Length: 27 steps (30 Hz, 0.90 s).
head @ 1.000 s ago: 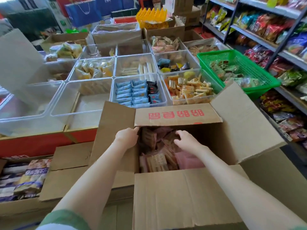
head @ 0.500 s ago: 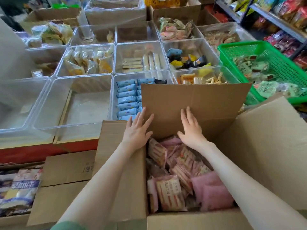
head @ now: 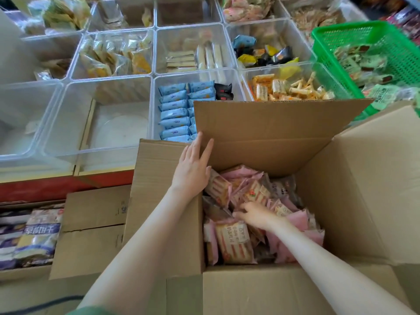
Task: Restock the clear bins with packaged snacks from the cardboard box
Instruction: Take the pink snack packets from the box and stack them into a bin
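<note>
Right hand (head: 256,215) touches packaged snacks (head: 234,243) inside cardboard box (head: 272,133).

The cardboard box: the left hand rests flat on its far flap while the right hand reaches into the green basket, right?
Not quite. In the head view the right hand reaches into the cardboard box, among the snack packets, not the green basket.

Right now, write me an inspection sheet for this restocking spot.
Surface: clear bins in rows on a red-edged counter.
Job's things: cardboard box open, flaps up; pink and tan snack packs fill it.
Clutter: second carton of purple packs, left.
Hands: left hand flat against the box flaps; right hand among the packs, grip unclear.
Cables: dark line lower left, possibly a cord.
Surroundings: green basket of packs, right.
</note>
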{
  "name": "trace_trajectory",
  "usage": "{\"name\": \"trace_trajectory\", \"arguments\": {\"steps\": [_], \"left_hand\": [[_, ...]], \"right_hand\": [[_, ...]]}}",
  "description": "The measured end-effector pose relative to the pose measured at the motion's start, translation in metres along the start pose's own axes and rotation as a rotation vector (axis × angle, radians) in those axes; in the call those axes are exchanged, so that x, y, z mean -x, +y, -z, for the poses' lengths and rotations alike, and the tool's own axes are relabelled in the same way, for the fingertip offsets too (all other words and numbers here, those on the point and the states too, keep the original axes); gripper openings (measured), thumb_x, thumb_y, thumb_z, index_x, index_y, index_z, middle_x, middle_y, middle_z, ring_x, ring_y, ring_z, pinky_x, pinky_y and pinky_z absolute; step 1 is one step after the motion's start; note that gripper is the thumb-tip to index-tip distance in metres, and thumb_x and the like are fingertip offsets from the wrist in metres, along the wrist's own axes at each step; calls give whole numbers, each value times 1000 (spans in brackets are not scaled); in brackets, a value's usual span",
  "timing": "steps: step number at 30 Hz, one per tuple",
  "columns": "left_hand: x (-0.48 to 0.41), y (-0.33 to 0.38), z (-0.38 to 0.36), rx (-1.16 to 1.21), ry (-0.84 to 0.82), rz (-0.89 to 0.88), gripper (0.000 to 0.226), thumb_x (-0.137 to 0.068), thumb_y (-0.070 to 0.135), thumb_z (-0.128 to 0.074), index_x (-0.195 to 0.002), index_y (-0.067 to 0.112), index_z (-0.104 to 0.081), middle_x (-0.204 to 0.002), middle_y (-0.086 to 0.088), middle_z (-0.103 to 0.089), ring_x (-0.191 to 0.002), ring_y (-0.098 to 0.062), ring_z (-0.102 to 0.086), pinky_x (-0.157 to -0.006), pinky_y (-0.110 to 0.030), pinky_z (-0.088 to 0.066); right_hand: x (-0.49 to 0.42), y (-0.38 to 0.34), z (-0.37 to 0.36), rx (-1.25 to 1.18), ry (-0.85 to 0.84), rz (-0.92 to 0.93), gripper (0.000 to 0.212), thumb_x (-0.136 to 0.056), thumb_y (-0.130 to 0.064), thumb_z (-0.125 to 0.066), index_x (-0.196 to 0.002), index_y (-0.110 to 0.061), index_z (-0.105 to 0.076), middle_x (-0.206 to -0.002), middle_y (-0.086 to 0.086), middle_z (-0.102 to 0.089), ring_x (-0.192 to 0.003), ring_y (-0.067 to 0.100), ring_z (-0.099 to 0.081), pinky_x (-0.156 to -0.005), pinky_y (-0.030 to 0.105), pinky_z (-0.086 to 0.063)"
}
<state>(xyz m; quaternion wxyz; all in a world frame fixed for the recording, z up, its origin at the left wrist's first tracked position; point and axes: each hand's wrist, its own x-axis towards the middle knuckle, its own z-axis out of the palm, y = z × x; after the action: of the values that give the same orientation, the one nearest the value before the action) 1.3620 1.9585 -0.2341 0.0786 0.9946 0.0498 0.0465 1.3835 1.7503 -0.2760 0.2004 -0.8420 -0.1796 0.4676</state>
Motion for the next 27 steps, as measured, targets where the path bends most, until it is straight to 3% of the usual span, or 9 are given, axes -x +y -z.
{"name": "trace_trajectory", "arguments": {"steps": [2,5,8,12,16,19,21,24,27], "left_hand": [[11,10,-1,10,-33,16,60,-92,21,-51,-148,11,-31,-157,-18,-13,-145,-31,-14,-118,-39,-9],[27,28,-4,50,-109,-1,40,-98,26,-44,-135,16,-52,-149,-9,-38,-144,-28,-20,-118,-40,-8],[48,50,4,242,-313,-71,33,-99,32,-44,-125,18,-61,-131,-3,-58,-130,-23,-44,-109,-34,-30],[89,82,36,545,-516,55,35,-102,37,-37,-115,18,-63,-111,-3,-66,-103,-18,-59,-90,-34,-48],[125,100,78,675,-356,96,28,-99,42,-42,-107,25,-62,-89,7,-64,-81,-8,-57,-71,-23,-45],[146,103,103,670,-172,77,18,-99,30,-48,-100,20,-63,-86,-4,-65,-77,-19,-57,-67,-29,-44],[157,101,119,705,-56,118,21,-99,28,-47,-95,15,-63,-82,-6,-64,-74,-21,-56,-64,-31,-43],[172,86,142,808,162,256,29,-100,24,-45,-75,28,-57,-67,9,-55,-63,-7,-46,-60,-23,-35],[182,51,159,1054,339,458,30,-100,29,-45,-76,34,-61,-78,7,-61,-77,-11,-54,-73,-31,-43]], "right_hand": [[8,3,-5,36,32,46,20,-98,-30,-48,-104,-19,-64,-107,0,-61,-104,19,-57,-83,30,-45],[26,6,-10,19,124,130,20,-98,-24,-46,-83,-23,-59,-85,-8,-58,-90,14,-55,-70,26,-41],[53,1,-9,27,220,236,21,-98,-23,-45,-91,-14,-62,-91,-4,-63,-88,13,-56,-72,30,-44],[98,-9,1,34,395,441,20,-98,-16,-43,-95,-10,-62,-92,-1,-62,-87,15,-56,-78,33,-45],[141,-27,8,-15,569,646,16,-95,-8,-50,-85,-6,-63,-82,-3,-60,-78,8,-53,-74,25,-42],[171,-52,10,-102,594,744,16,-92,-7,-54,-81,-15,-62,-77,-12,-59,-76,-2,-53,-70,13,-39],[187,-72,11,-209,604,791,11,-92,-11,-58,-90,-22,-60,-82,-10,-62,-77,0,-56,-69,8,-41],[204,-98,12,-305,577,781,22,-90,-23,-63,-110,-26,-54,-94,-4,-60,-83,8,-59,-69,8,-44],[208,-123,7,-558,485,714,31,-89,-29,-62,-118,-22,-54,-102,1,-61,-93,17,-63,-77,18,-50]]}}
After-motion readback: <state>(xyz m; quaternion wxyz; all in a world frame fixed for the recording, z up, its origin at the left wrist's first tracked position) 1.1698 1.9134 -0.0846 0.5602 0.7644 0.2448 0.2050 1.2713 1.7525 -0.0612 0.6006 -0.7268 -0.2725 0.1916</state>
